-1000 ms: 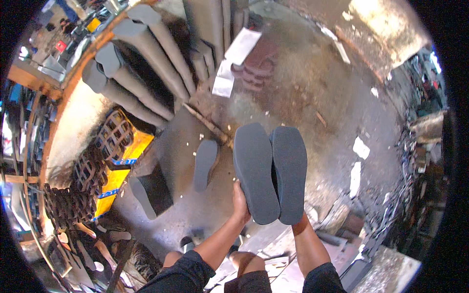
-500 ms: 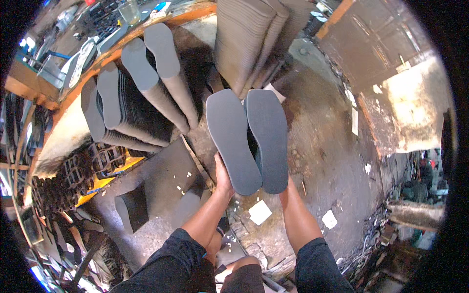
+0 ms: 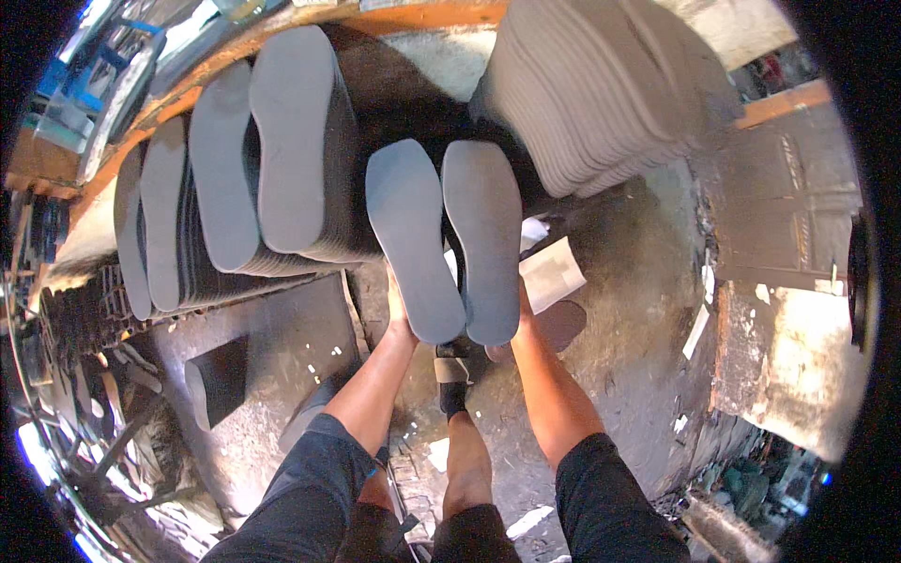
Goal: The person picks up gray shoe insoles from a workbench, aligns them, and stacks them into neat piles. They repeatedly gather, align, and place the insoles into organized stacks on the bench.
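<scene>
Two grey shoe soles (image 3: 405, 239) are held side by side out in front of me, toes pointing away. Along the outer edge of the left one, my left hand (image 3: 397, 305) is closed, its fingers partly hidden under the sole. Against the outer edge of the right sole (image 3: 481, 239) my right hand (image 3: 526, 308) grips, mostly covered by it. How many layers lie beneath each top sole cannot be seen. Just beyond, to the left, stand tall stacks of the same grey soles (image 3: 296, 141), close to the held pair.
A large leaning pile of soles (image 3: 601, 94) stands at the far right. A small dark sole stack (image 3: 216, 385) sits on a board at left. A pale paper piece (image 3: 552, 272) and a loose sole (image 3: 560, 326) lie on the floor. My sandalled foot (image 3: 453, 371) is below the held soles.
The standing stacks and the big pile appear larger and nearer. Both hands still hold the pair, now beside the left-hand stacks. A foot in a sandal has come into view beneath.
</scene>
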The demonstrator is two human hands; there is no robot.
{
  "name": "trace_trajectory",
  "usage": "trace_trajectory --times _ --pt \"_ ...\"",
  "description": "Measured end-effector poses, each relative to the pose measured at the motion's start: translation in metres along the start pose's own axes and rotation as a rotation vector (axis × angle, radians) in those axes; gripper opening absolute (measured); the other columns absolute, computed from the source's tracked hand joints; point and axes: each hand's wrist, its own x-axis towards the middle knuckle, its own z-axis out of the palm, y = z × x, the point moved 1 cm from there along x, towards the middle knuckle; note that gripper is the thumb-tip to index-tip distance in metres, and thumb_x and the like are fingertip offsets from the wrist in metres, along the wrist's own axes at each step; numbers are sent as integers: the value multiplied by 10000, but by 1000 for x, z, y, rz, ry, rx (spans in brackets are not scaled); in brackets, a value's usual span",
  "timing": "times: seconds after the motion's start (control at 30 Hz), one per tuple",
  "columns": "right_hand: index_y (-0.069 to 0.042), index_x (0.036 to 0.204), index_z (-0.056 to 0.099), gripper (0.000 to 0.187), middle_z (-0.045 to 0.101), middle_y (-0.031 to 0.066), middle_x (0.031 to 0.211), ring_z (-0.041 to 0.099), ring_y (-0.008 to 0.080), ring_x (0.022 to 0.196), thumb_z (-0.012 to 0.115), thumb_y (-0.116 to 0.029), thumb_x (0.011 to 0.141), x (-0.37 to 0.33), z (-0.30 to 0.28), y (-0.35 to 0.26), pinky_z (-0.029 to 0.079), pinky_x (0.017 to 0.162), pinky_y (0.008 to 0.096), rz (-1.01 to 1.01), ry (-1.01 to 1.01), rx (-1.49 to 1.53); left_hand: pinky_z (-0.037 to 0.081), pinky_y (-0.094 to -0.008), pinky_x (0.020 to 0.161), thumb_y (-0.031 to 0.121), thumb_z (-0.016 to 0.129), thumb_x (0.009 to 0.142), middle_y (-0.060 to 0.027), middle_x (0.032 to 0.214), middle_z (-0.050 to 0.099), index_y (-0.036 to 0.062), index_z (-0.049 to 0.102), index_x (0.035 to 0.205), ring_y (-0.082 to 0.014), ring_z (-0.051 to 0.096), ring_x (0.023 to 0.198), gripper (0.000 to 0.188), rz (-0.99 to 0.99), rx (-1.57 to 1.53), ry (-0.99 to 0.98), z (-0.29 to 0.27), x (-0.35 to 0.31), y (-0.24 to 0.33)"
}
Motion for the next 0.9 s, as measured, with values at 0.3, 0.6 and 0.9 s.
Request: trace_trajectory --times 0.3,0.6,0.9 --pt "-77 1458 483 513 633 95 1289 612 232 1115 363 -429 1104 92 -10 11 501 1003 365 -9 -158 -20 571 -380 879 663 451 992 -68 1166 679 140 574 1340 -237 671 1007 639 -17 -36 44 -4 73 8" --pt "-83 1450 492 521 638 99 1289 620 242 1116 378 -442 1089 147 10 1 507 996 371 68 -116 27 531 -414 976 501 414 1053 -97 1299 641 100 542 1395 -262 628 1136 542 42 -61 231 -25 115 20" --pt "-90 1442 501 529 642 103 1290 628 252 1116 393 -455 1074 129 22 9 513 989 377 77 -48 167 547 -371 945 388 394 1073 -91 1244 664 84 575 1345 -248 651 1098 447 139 -207 169 -24 102 3"
